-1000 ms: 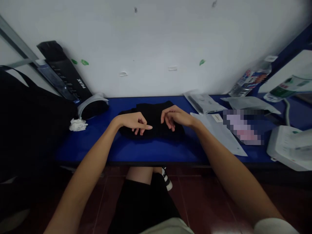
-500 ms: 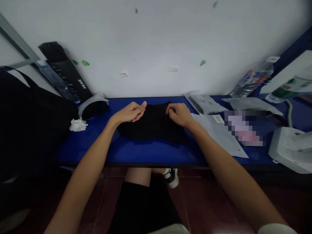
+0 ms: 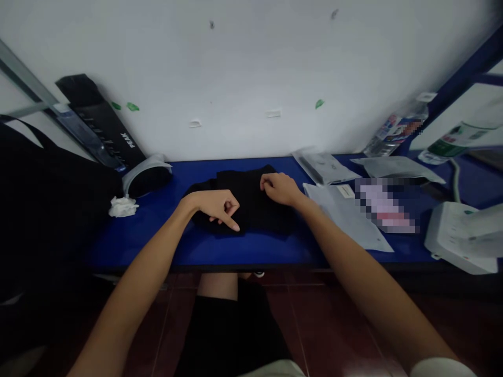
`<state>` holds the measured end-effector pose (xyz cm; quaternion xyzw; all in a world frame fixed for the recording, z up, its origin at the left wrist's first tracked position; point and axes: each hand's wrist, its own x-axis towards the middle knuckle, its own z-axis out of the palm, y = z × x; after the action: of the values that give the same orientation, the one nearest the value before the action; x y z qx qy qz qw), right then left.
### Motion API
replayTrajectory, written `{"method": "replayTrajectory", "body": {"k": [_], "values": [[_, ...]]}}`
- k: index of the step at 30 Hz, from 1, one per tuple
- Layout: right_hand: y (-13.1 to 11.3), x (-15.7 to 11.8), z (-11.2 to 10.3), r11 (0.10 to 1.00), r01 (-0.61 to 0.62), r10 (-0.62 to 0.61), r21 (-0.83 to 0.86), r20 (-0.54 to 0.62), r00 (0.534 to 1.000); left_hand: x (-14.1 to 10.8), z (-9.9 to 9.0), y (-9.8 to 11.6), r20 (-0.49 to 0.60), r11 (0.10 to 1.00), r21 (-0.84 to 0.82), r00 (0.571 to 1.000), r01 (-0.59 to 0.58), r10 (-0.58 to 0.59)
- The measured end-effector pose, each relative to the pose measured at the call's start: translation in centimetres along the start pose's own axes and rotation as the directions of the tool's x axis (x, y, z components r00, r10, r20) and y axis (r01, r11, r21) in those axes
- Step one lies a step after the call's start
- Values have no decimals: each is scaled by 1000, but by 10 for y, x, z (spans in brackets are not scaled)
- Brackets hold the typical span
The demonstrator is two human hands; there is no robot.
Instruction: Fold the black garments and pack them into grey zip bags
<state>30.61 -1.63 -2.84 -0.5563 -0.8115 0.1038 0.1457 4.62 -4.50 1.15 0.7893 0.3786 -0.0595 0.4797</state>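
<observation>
A black cloth (image 3: 251,201) lies bunched flat on the blue table (image 3: 251,254), in front of the white wall. Over its left part is my left hand (image 3: 220,207), with the thumb stretched toward the near edge and the other fingers curled under; whether they pinch the fabric is hidden. My right hand (image 3: 280,188) rests on the cloth's upper right part, its fingers curled in against the dark fabric. What the right fingertips hold, if anything, is too small to make out.
Left: a black bag (image 3: 47,209), crumpled tissue (image 3: 123,206), a black-and-white rolled item (image 3: 147,178) and a black PEAK box (image 3: 104,123). Right: plastic packages (image 3: 348,217), bottles (image 3: 398,125) and a white device (image 3: 459,238).
My left hand has moved down toward the near edge of the cloth, its thumb now pointing down. The cloth's left part is more bunched. My right hand stays near the upper right.
</observation>
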Motion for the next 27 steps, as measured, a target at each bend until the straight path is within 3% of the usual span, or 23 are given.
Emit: {"method": "replayTrajectory", "body": {"k": [2, 3, 4, 6, 7, 8, 9, 12, 15, 16, 17, 19, 20, 21, 23, 27], "values": [[-1, 1, 0, 1000, -7, 7, -13, 8, 1000, 1, 1, 1, -167, 995, -34, 982, -94, 87], [-2, 1, 0, 1000, -9, 9, -19, 13, 1000, 3, 1, 1, -321, 984, -41, 935, -171, 149], [-2, 1, 1, 1000, -8, 8, -26, 20, 1000, 6, 1, 0, -495, 967, -29, 844, -253, 206], [-4, 1, 0, 999, 2, -1, -39, 28, 1000, 13, 0, -3, -770, 933, 56, 580, -357, 268], [-4, 1, 0, 999, 6, -4, -47, 31, 1000, 15, -1, -5, -839, 929, 113, 467, -352, 279], [-5, 2, 0, 998, 6, -5, -55, 32, 999, 17, -2, -8, -874, 936, 173, 392, -306, 289], [-5, 2, 0, 998, 6, -4, -60, 33, 999, 17, -4, -10, -887, 946, 230, 351, -227, 300], [-6, 2, -1, 999, 7, -5, -54, 40, 999, 9, -11, -16, -905, 941, 326, 318, 87, 284], [-5, 2, -1, 999, 22, -20, -46, 42, 999, -5, -19, -17, -946, 939, 258, 259, 229, 197], [-5, 3, -1, 999, 25, -23, -48, 42, 999, -9, -22, -18, -947, 948, 219, 285, 230, 149], [-4, 3, -1, 998, 26, -24, -51, 42, 999, -12, -25, -19, -930, 959, 170, 359, 226, 80], [-3, 2, -1, 998, 26, -24, -49, 46, 999, -17, -30, -24, -803, 966, 51, 585, 252, -110], [-3, 2, -1, 999, 26, -24, -44, 49, 998, -19, -32, -27, -710, 960, 3, 677, 280, -195], [-3, 1, -1, 999, 27, -25, -40, 51, 998, -20, -34, -31, -627, 953, -28, 737, 303, -252], [-3, 0, -3, 999, 29, -28, -37, 50, 998, -23, -39, -38, -554, 953, -39, 787, 302, -272], [-3, -1, -4, 999, 33, -30, -43, 57, 998, -29, -46, -46, -484, 977, 73, 864, 202, -142]]}}
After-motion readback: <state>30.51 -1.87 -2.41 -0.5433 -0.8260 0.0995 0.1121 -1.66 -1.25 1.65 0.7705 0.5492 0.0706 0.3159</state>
